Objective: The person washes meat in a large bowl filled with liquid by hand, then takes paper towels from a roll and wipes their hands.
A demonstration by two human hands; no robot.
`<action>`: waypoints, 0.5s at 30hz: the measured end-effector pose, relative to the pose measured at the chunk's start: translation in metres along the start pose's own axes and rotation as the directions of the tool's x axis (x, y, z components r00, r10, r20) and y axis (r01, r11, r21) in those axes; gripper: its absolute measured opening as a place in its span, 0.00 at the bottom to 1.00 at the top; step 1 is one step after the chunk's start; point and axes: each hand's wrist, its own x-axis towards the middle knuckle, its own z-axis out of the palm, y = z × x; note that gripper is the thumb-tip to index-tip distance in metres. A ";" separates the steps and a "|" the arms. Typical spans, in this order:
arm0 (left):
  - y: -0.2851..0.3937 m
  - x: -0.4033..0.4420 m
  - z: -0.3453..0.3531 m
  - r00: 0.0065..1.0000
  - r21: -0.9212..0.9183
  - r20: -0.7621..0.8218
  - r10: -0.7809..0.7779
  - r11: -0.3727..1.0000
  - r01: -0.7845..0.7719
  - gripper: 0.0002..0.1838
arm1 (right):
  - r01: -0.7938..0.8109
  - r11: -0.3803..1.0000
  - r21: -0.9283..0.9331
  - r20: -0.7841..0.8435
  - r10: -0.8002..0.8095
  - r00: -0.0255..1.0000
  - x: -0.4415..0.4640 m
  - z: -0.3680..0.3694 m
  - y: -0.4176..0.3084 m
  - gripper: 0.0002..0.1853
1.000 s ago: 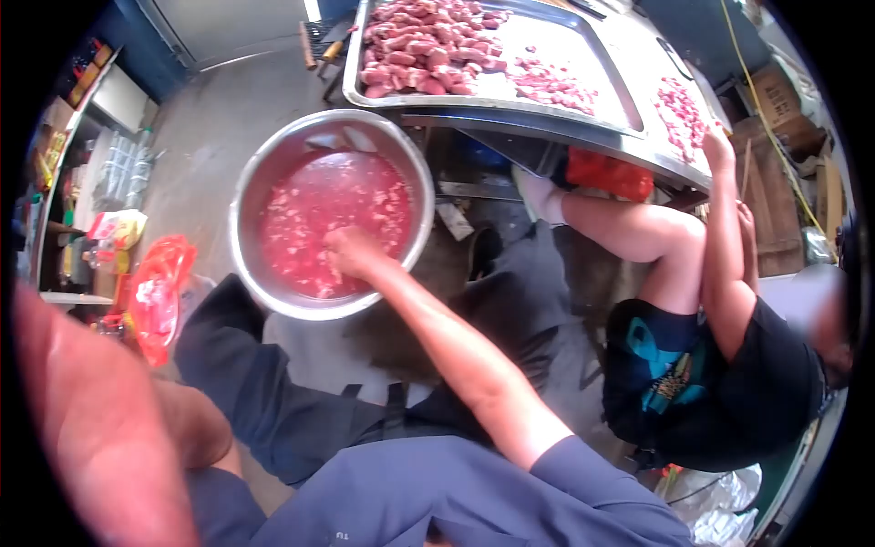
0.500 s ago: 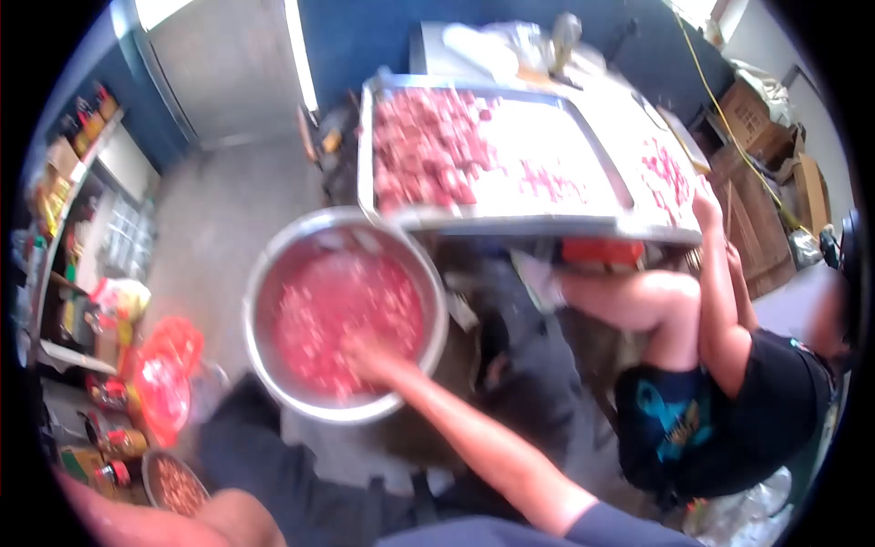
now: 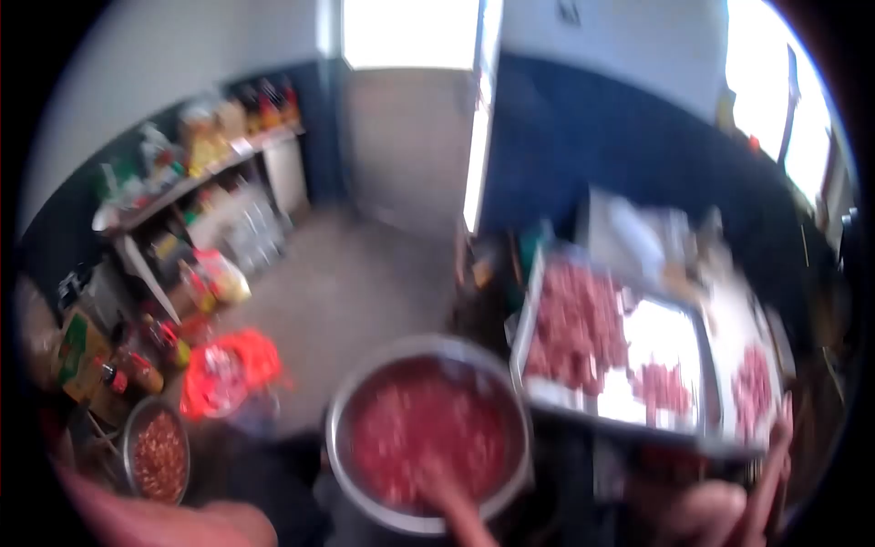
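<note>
Dipping into red liquid (image 3: pixel 433 410) with pale pieces (image 3: pixel 387 410), the right hand (image 3: pixel 436 481) is inside the steel basin (image 3: pixel 337 428); its grip, blurred and partly submerged, cannot be told. Right of the basin, a tray (image 3: pixel 670 337) bears meat chunks (image 3: pixel 574 328); left, an orange-red plastic bag (image 3: pixel 232 374) lies apart.

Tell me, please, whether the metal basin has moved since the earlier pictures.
No, not visibly: the metal basin still sits by the near left corner of the meat tray. Its shift in the picture fits the camera turning.
</note>
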 end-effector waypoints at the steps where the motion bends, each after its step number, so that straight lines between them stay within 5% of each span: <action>1: -0.004 0.002 -0.003 1.000 0.051 0.028 0.003 0.999 -0.004 0.16 | -0.306 0.952 -0.026 0.319 0.298 0.899 0.008 -0.020 -0.020 0.14; 2: -0.005 0.006 -0.009 0.998 0.104 0.058 0.004 0.995 -0.010 0.16 | -0.337 0.937 0.095 0.395 0.275 0.876 0.005 -0.031 -0.029 0.12; 4: -0.004 0.003 -0.010 0.996 0.181 0.067 0.061 0.981 -0.072 0.16 | -0.203 0.979 0.031 0.199 0.193 0.961 0.000 -0.023 -0.020 0.10; 6: -0.009 0.012 -0.018 0.993 0.199 0.090 0.070 0.976 -0.087 0.16 | -0.341 0.934 0.106 0.247 0.307 0.919 0.004 -0.025 -0.022 0.10; 12: 0.004 0.028 -0.034 0.968 0.357 0.215 0.130 0.912 -0.202 0.16 | -0.207 0.977 0.049 0.163 0.197 0.967 0.005 -0.022 -0.021 0.10; 15: -0.016 0.034 -0.062 0.840 0.521 0.538 -0.067 0.810 -0.269 0.16 | -0.230 0.968 0.099 0.175 0.211 0.962 0.007 -0.027 -0.025 0.08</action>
